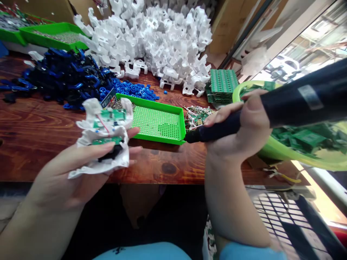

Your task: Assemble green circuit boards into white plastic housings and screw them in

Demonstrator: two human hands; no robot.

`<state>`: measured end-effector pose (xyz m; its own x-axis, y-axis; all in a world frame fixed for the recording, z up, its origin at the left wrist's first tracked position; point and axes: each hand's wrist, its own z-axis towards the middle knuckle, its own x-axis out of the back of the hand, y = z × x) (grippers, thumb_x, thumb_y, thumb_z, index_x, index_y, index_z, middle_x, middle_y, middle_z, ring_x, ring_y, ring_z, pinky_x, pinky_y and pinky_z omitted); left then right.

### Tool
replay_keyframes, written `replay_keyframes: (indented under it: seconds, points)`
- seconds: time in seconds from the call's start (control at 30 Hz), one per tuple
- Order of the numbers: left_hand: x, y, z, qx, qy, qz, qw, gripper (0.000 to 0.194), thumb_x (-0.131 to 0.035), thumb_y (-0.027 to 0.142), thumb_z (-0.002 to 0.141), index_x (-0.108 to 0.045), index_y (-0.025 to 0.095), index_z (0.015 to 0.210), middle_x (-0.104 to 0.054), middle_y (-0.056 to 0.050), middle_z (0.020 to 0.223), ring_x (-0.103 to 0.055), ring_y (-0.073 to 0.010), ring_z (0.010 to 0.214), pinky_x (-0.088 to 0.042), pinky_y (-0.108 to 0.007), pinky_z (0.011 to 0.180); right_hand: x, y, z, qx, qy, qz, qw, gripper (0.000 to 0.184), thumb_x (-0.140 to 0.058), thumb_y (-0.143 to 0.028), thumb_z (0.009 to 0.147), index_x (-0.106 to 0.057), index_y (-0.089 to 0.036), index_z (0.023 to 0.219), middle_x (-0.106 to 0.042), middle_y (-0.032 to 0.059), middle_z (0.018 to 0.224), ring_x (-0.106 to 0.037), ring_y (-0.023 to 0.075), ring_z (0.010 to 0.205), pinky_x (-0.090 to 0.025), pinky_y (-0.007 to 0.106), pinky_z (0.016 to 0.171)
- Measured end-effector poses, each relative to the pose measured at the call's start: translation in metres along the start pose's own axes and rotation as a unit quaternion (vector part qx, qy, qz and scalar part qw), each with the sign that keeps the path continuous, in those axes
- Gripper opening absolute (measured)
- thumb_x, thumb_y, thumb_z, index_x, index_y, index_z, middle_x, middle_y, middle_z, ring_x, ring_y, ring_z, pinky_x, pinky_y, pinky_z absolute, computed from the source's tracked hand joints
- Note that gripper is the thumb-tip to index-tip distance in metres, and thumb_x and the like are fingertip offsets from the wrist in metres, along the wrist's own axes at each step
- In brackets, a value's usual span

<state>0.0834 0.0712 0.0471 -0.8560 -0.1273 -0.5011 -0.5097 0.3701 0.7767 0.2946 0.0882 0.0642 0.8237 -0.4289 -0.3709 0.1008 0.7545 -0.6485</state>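
On the left, my left hand (73,169) grips a white plastic housing (88,108) from below, with the thumb over it. Green circuit boards (116,115), a thin red wire and a black part sit inside the housing. My right hand (252,126) is wrapped round a black electric screwdriver (300,92), whose body reaches up to the right. The screwdriver's tip is by the near right corner of a green tray (182,126); whether it touches the tray I cannot tell. Small screws (120,104) lie at the tray's left end, partly behind the housing.
A heap of white plastic shells (168,39) fills the back. Blue-and-black parts (73,77) and small blue rings (132,88) lie at left. Right of the tray are wired boards (199,115), stacked green panels (223,81) and a yellow-green basket (284,153) of boards.
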Motion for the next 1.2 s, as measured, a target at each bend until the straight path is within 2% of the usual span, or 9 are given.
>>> replay_keyframes:
  seconds: [0.13,0.23,0.3,0.4,0.47,0.6,0.87,1.0,1.2]
  points:
    - [0.009,0.008,0.01,-0.084,0.041,-0.038,0.995,0.032,-0.049,-0.002,0.07,-0.066,0.005,0.097,-0.075,-0.007,0.085,-0.07,-0.0171,0.065,-0.058,-0.021,0.055,-0.007,0.03,0.012,0.023,-0.022,0.022,0.999,0.004,-0.058,-0.024,0.077,-0.054,-0.024,0.077,-0.045,-0.01,0.048,-0.047,0.0063,0.036,-0.042,0.02,0.037]
    - [0.01,-0.002,0.007,-0.077,0.053,-0.059,0.994,0.026,-0.057,-0.001,0.072,-0.067,0.009,0.095,-0.074,-0.003,0.085,-0.069,-0.0146,0.066,-0.059,-0.019,0.059,-0.014,0.054,0.021,0.012,-0.042,0.022,0.999,0.011,-0.062,-0.027,0.075,-0.052,-0.024,0.078,-0.047,-0.0094,0.052,-0.049,0.007,0.038,-0.044,0.022,0.037]
    - [0.005,-0.016,0.0,0.006,0.032,-0.047,0.998,0.025,-0.063,0.002,0.072,-0.069,0.012,0.094,-0.075,-0.003,0.086,-0.069,-0.0153,0.068,-0.059,-0.019,0.06,-0.018,0.068,0.025,-0.007,-0.061,0.011,0.998,0.015,-0.063,-0.03,0.074,-0.05,-0.024,0.077,-0.049,-0.0094,0.053,-0.049,0.0072,0.036,-0.043,0.022,0.036]
    - [-0.001,-0.04,-0.012,0.135,-0.032,-0.035,0.99,0.021,-0.071,0.01,0.07,-0.071,0.012,0.091,-0.076,-0.006,0.09,-0.069,-0.0177,0.076,-0.057,-0.019,0.067,-0.022,0.083,0.027,-0.025,-0.088,0.004,0.996,0.016,-0.063,-0.031,0.075,-0.049,-0.024,0.079,-0.049,-0.01,0.053,-0.048,0.0064,0.036,-0.042,0.02,0.035]
    - [-0.002,-0.054,-0.016,0.178,-0.066,-0.03,0.981,0.027,-0.072,0.012,0.071,-0.069,0.014,0.097,-0.075,-0.006,0.092,-0.069,-0.018,0.08,-0.056,-0.019,0.068,-0.023,0.09,0.027,-0.025,-0.086,0.005,0.996,0.015,-0.064,-0.031,0.075,-0.05,-0.025,0.079,-0.05,-0.0101,0.054,-0.048,0.0056,0.036,-0.041,0.019,0.036]
    - [0.003,-0.071,-0.016,0.206,-0.117,-0.047,0.97,0.038,-0.072,0.012,0.072,-0.063,0.019,0.108,-0.073,-0.005,0.103,-0.069,-0.0203,0.087,-0.056,-0.025,0.074,-0.024,0.094,0.026,-0.015,-0.073,0.027,0.997,0.015,-0.066,-0.028,0.074,-0.052,-0.024,0.078,-0.051,-0.01,0.056,-0.05,0.0048,0.037,-0.043,0.018,0.036]
    - [0.008,-0.084,-0.016,0.253,-0.131,-0.057,0.957,0.032,-0.073,0.014,0.073,-0.064,0.017,0.103,-0.072,-0.007,0.098,-0.069,-0.0236,0.09,-0.056,-0.028,0.076,-0.027,0.099,0.026,0.011,-0.065,0.039,0.997,0.016,-0.066,-0.03,0.076,-0.052,-0.024,0.079,-0.048,-0.0112,0.054,-0.05,0.0031,0.038,-0.039,0.014,0.032]
    - [0.009,-0.087,-0.012,0.258,-0.142,-0.074,0.953,0.034,-0.073,0.016,0.073,-0.063,0.018,0.105,-0.071,-0.006,0.102,-0.069,-0.0243,0.092,-0.056,-0.029,0.077,-0.026,0.104,0.026,0.013,-0.07,0.028,0.997,0.016,-0.064,-0.032,0.078,-0.05,-0.025,0.08,-0.048,-0.0111,0.056,-0.05,0.0026,0.039,-0.04,0.013,0.034]
    - [0.008,-0.087,-0.01,0.256,-0.144,-0.07,0.953,0.037,-0.075,0.016,0.071,-0.062,0.017,0.105,-0.072,-0.006,0.097,-0.07,-0.0229,0.087,-0.056,-0.027,0.073,-0.027,0.1,0.023,0.013,-0.075,0.009,0.997,0.012,-0.062,-0.027,0.078,-0.051,-0.024,0.078,-0.049,-0.0106,0.058,-0.051,0.0037,0.039,-0.044,0.016,0.037]
